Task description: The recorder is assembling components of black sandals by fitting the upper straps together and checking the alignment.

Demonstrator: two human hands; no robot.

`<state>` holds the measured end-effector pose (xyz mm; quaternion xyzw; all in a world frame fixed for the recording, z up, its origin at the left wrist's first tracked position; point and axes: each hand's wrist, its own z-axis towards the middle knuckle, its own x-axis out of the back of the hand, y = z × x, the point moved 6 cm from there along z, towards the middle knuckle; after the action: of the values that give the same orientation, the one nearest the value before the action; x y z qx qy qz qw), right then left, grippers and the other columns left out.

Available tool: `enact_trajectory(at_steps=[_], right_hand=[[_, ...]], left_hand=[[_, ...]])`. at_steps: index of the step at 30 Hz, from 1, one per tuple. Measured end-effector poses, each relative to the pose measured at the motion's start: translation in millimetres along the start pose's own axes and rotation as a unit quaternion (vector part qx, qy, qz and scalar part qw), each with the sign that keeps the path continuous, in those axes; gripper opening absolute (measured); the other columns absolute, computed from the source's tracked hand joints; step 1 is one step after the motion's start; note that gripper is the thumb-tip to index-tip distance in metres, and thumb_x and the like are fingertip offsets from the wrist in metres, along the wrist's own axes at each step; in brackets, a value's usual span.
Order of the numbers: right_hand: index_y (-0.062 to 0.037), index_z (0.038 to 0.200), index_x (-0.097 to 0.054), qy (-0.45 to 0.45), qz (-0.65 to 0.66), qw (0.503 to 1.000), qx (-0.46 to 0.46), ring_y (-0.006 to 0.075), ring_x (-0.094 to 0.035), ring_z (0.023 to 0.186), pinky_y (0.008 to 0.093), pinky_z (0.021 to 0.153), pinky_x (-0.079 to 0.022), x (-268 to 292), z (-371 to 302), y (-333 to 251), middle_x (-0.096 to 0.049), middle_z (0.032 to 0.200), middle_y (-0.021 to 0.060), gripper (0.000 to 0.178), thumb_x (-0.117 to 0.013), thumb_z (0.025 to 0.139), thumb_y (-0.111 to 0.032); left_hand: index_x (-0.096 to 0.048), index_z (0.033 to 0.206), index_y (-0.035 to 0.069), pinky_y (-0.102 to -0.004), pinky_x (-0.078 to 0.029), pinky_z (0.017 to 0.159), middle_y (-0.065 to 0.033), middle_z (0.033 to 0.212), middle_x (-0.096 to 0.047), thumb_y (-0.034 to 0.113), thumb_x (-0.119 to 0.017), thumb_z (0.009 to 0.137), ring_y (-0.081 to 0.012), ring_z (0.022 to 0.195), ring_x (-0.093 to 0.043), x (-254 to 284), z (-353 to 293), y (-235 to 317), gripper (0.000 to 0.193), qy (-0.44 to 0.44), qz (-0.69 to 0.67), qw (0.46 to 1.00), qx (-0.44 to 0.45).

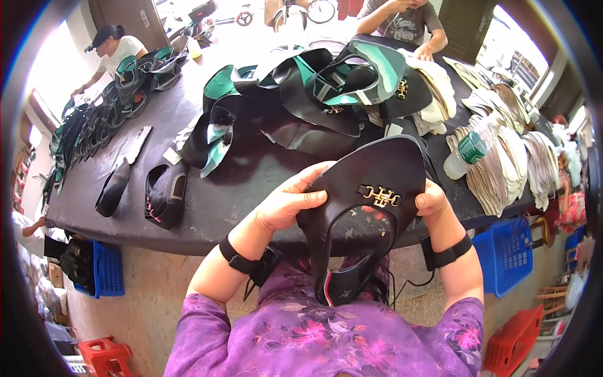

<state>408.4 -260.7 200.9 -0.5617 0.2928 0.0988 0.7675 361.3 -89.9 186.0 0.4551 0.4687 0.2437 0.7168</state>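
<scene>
Between both hands I hold up a black shoe upper point(402, 168), its wide toe part away from me and its heel hanging toward my lap. A gold metal ornament sits across its front, and the heel bears a red and white stripe. My left hand point(295, 196) pinches the left edge, thumb on top. My right hand point(432, 200) grips the right edge, its fingers mostly hidden behind the upper. Beyond it lies a pile of black shoe uppers point(314, 119) with green lining. Left of my left hand are two finished-looking black shoes point(164, 195) point(114, 190).
The dark table point(245, 201) curves before me. At its right lie stacks of pale cut pieces point(496, 169) and a plastic bottle point(468, 154). More uppers point(107, 119) line the left edge. Blue crates point(505, 254) point(108, 269) stand below. Two people point(116, 53) point(405, 25) are across the table.
</scene>
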Motion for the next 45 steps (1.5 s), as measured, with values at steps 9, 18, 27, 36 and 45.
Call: enact_trajectory(at_steps=[9,18,27,36,45], right_hand=[[0.0097,0.123,-0.036,0.092,-0.008,0.996,0.009,0.0419,-0.048,0.107,0.0449,0.093,-0.038,-10.3,-20.7,0.1,-0.046,0.119,0.0258,0.053,-0.058,0.078,-0.008],[0.0037,0.114,-0.050,0.058,-0.531,0.845,-0.020,0.0242,-0.053,0.103,0.0360,0.090,-0.041,-102.0,-22.9,-51.0,-0.052,0.116,0.0171,0.035,-0.053,0.081,-0.009],[-0.0059,0.114,-0.048,-0.059,-0.846,0.525,0.068,0.0285,-0.047,0.111,0.0374,0.094,-0.038,-31.6,-5.8,77.1,-0.047,0.121,0.0135,0.041,-0.049,0.073,-0.006],[-0.0015,0.118,-0.045,0.022,-0.714,0.699,-0.002,0.0302,-0.041,0.117,0.0397,0.099,-0.032,-6.2,-11.8,84.7,-0.044,0.125,0.0155,0.059,-0.067,0.066,-0.020],[-0.0043,0.116,-0.049,0.069,-0.736,0.672,0.047,0.0281,-0.047,0.110,0.0377,0.094,-0.038,-7.6,-12.6,89.7,-0.050,0.117,0.0134,0.059,-0.070,0.063,-0.017]], left_hand=[[-0.045,0.121,0.001,-0.0259,-0.038,0.090,-0.0040,0.112,-0.054,0.009,-0.056,0.082,-0.0109,0.102,-0.049,-5.4,4.8,8.6,0.041,0.015,0.032,0.999,0.040],[-0.060,0.095,0.002,-0.0282,-0.046,0.076,-0.0075,0.092,-0.063,-0.001,-0.055,0.073,-0.0242,0.085,-0.060,-57.5,-17.6,113.5,0.022,-0.109,0.580,0.781,-0.206],[-0.056,0.088,0.009,-0.0409,-0.030,0.100,-0.0048,0.106,-0.059,0.015,-0.053,0.068,-0.0209,0.107,-0.050,6.7,-28.0,-11.6,0.021,-0.148,0.860,0.438,-0.216],[-0.051,0.103,-0.001,-0.0440,-0.017,0.104,-0.0184,0.111,-0.052,0.038,-0.057,0.069,-0.0298,0.115,-0.043,-0.7,-33.2,-32.3,0.053,-0.148,0.853,0.497,-0.061],[-0.057,0.089,-0.002,-0.0339,-0.041,0.086,-0.0107,0.094,-0.054,0.032,-0.066,0.062,-0.0249,0.097,-0.049,-4.3,-23.9,-52.7,0.045,-0.199,0.829,0.517,-0.076]])
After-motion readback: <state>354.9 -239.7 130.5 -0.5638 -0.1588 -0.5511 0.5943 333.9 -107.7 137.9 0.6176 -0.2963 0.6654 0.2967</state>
